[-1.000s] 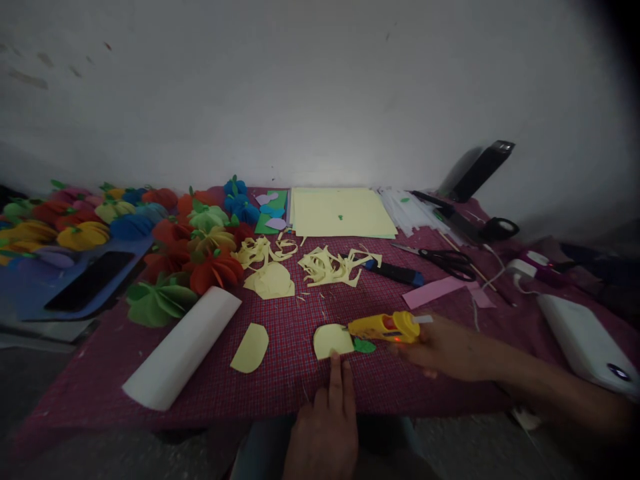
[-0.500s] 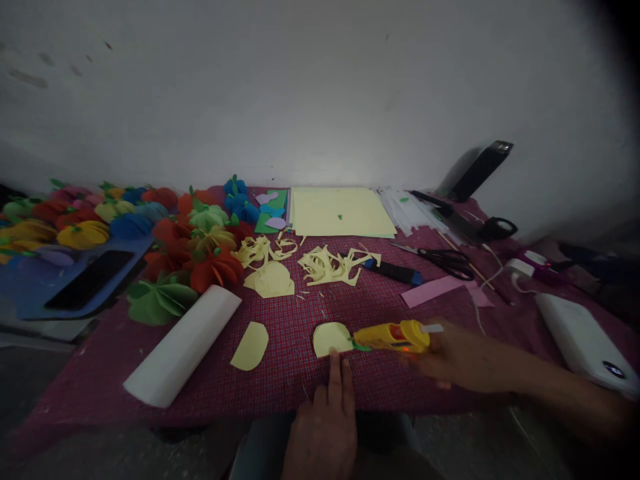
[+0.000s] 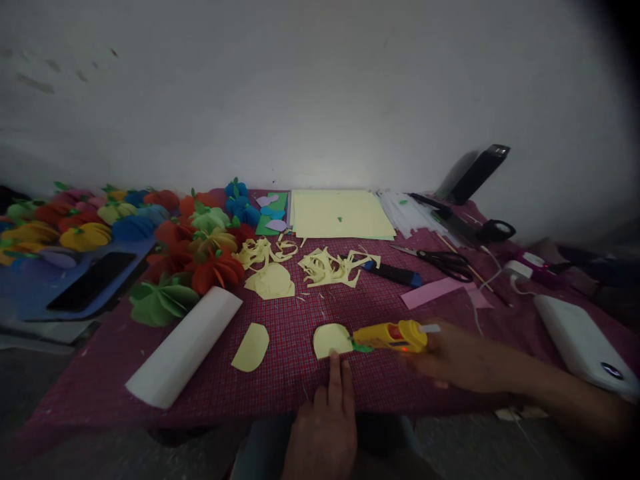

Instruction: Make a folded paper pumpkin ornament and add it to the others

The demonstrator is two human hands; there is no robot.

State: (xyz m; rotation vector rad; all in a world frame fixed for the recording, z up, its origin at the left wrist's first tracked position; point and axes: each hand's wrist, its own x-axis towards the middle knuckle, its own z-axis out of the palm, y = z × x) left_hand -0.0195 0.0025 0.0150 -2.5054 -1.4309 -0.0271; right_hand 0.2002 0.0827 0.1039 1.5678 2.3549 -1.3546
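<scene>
My right hand grips a yellow glue gun lying low over the red checked cloth, its nozzle pointing left at a small green paper leaf. The leaf sits at the right edge of a pale yellow folded paper piece. My left hand reaches from the near edge, two fingertips pressing the lower edge of that yellow piece. A second yellow half-round piece lies to the left.
A white paper roll lies at the left front. Coloured paper pumpkins and a phone crowd the left. Yellow sheets, scraps, scissors, a cutter and a white box sit behind and right.
The glue gun has moved down and slightly right, its nozzle dropping onto the green leaf. My left hand stays on the yellow piece.
</scene>
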